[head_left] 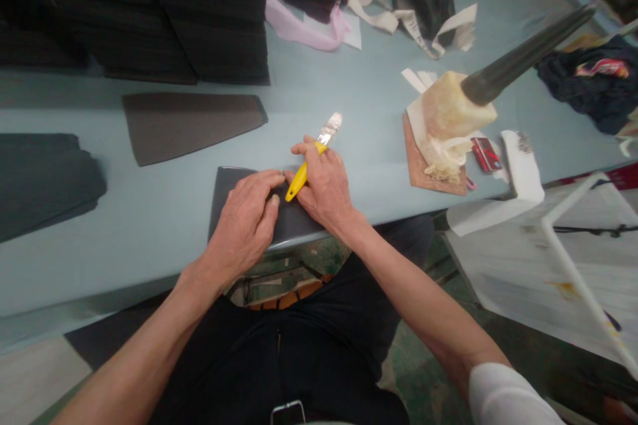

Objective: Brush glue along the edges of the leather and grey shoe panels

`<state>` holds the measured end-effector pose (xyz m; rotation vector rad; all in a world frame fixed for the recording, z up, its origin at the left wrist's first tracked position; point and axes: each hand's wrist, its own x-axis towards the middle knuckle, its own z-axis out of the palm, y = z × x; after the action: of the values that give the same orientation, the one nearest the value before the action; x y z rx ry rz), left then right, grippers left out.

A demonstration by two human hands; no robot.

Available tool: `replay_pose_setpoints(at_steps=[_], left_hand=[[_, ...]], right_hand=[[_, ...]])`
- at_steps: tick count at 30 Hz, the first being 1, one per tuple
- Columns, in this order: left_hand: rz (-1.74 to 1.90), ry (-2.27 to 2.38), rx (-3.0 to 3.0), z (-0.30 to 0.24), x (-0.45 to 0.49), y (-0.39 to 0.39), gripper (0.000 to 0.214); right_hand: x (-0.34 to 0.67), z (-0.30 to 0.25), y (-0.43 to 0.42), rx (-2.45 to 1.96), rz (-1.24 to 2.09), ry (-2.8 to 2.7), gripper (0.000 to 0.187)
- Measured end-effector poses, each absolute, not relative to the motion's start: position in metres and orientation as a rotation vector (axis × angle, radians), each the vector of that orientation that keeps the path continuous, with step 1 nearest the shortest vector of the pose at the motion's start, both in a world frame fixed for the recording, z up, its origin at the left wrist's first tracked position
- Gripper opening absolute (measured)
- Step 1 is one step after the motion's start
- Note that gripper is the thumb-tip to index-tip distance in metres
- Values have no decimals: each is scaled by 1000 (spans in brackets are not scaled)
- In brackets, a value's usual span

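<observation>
A dark panel (226, 196) lies on the table in front of me, near its front edge. My left hand (249, 212) rests on it with the fingers stretched forward and the thumb apart. My right hand (323, 182) grips a yellow-handled brush (298, 184) slantwise, its pale, crusted end pointing up and away from me. The fingertips of this hand also reach the panel's far edge, close to my left fingertips. Under both hands, part of the panel is hidden.
Beyond lie a dark brown panel (194, 123) and a dark green-grey stack (44, 179). Tall dark stacks (214, 20) stand behind. At right, a crusted yellowish block with a black cone (458, 106) sits on a brown board (416, 169), beside a red packet (486, 155).
</observation>
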<state>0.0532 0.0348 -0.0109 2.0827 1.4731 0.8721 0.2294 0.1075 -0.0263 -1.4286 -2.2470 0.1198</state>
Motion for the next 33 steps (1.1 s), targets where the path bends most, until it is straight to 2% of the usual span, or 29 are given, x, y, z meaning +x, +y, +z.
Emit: replay_pose_setpoints(at_steps=[8, 25, 29, 33], left_hand=[[853, 1500, 2039, -9, 55, 35, 42], [842, 1540, 2031, -13, 54, 34, 44], [836, 1542, 2052, -12, 55, 34, 43], [832, 1546, 2069, -13, 55, 34, 43]], right_hand=[[221, -21, 121, -1497, 103, -2349, 34], [297, -22, 137, -1631, -16, -2100, 31], [294, -9, 124, -1539, 20, -2022, 31], [272, -1, 88, -1373, 114, -2114, 21]])
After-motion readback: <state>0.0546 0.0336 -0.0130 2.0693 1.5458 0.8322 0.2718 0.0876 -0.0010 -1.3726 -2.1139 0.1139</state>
